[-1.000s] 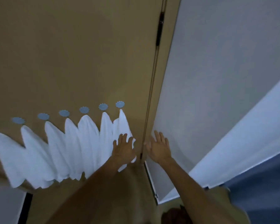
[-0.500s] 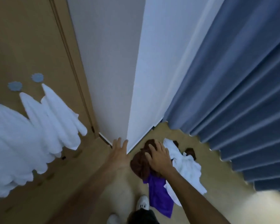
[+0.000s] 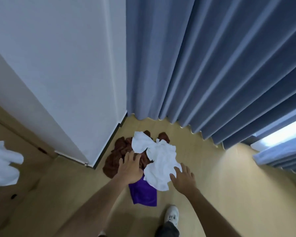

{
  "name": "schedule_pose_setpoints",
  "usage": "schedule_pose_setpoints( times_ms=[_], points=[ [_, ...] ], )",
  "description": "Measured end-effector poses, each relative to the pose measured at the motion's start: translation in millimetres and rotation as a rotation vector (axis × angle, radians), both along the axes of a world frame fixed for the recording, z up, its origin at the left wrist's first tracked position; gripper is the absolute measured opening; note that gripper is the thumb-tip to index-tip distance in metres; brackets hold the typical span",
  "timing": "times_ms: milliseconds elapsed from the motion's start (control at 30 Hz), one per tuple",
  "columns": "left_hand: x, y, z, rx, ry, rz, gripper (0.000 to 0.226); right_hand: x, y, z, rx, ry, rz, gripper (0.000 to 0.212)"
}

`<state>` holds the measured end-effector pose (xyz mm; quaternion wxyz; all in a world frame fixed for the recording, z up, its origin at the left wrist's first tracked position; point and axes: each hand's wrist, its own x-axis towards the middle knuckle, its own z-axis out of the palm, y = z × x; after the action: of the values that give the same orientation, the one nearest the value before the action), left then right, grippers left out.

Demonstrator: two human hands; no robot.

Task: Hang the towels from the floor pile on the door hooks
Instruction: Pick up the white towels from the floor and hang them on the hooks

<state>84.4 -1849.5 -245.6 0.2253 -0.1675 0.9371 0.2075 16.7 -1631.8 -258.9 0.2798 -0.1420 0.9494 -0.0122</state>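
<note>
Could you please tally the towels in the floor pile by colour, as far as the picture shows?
White towel: 1, as far as can be told, a crumpled mass on top
Brown towel: 1 at least, bunched; separate pieces cannot be told apart
Purple towel: 1
Total: 3 visible by colour

Both forearms of the person are bare up to the lower edge of the view; no sleeve, watch or ring shows on them. The left hand (image 3: 130,169) and the right hand (image 3: 183,178) wear no gloves. On one foot there is a white sneaker (image 3: 172,215) with white laces and a rounded toe, and above it the hem of a dark grey trouser leg (image 3: 167,230). At the bottom edge, near the left arm, a small pale part of the other shoe (image 3: 102,234) shows.
</note>
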Motion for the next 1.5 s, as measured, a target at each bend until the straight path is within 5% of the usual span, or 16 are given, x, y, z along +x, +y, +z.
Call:
schedule_pose_setpoints(
  times_ms=[300, 600, 1267, 1500],
  points=[
    [-63, 110, -38, -0.026, -0.151, 0.015, 0.062, -70, 100, -56, 0.05, -0.069, 0.116, 0.052],
    [-74, 120, -130, 0.019, -0.274, 0.063, 0.061, -106, 86, -163, 0.072, -0.332, 0.142, 0.051],
    [-166, 25, -573, 0.031, -0.318, -0.098, 0.055, -212, -1, -622, 0.073, -0.39, -0.076, 0.053],
    [-138, 24, -556, -0.044, -0.372, -0.234, 0.06, -209, -24, -602, -0.079, -0.279, -0.081, 0.029]
  ],
)
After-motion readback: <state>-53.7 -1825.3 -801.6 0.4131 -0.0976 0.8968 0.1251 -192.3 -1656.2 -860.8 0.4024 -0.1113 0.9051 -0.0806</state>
